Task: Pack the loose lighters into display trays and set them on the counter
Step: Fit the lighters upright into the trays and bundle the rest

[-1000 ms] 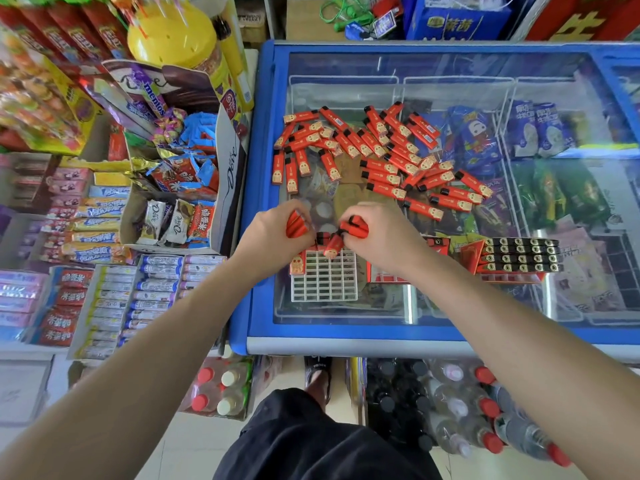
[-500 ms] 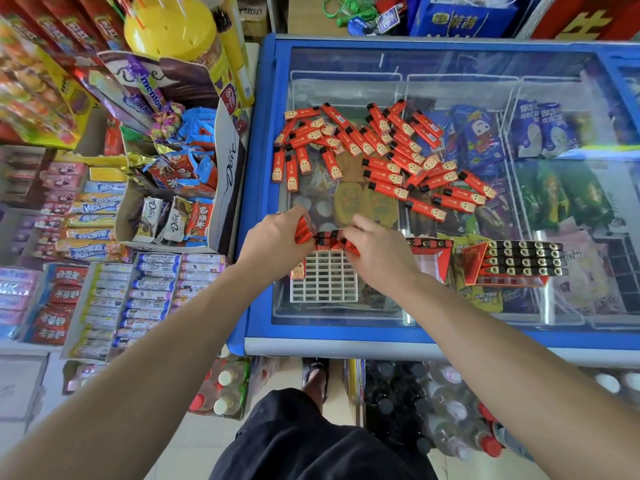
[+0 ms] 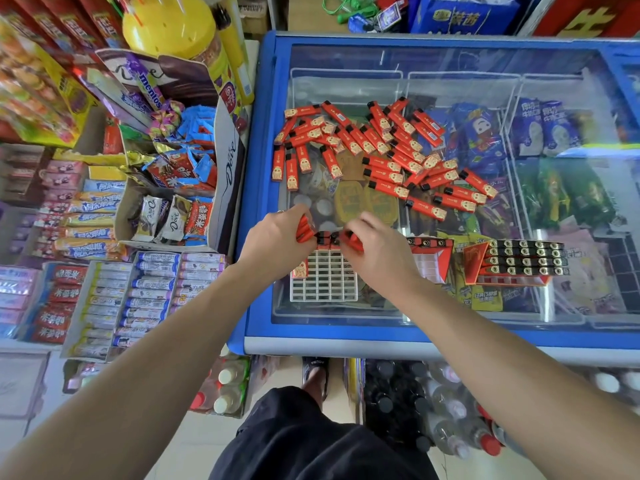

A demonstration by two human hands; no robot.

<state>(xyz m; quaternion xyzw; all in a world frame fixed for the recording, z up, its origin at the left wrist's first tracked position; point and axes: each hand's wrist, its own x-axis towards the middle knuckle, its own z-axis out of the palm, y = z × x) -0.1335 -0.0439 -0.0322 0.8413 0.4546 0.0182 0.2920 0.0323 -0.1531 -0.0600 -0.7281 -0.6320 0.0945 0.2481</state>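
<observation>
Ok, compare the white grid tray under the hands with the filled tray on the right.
The white grid tray is almost empty, with lighters only along its far and left edges; the filled tray is packed in rows. The white grid tray has no sleeve; the filled tray sits in red card. Both rest on the freezer lid.

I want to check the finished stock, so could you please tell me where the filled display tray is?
In the head view, the filled display tray sits on the freezer lid, right of both hands and beyond the red box.

Both hands (image 3: 277, 242) gripping lighters (image 3: 304, 229) over tray (image 3: 323, 284)
</observation>
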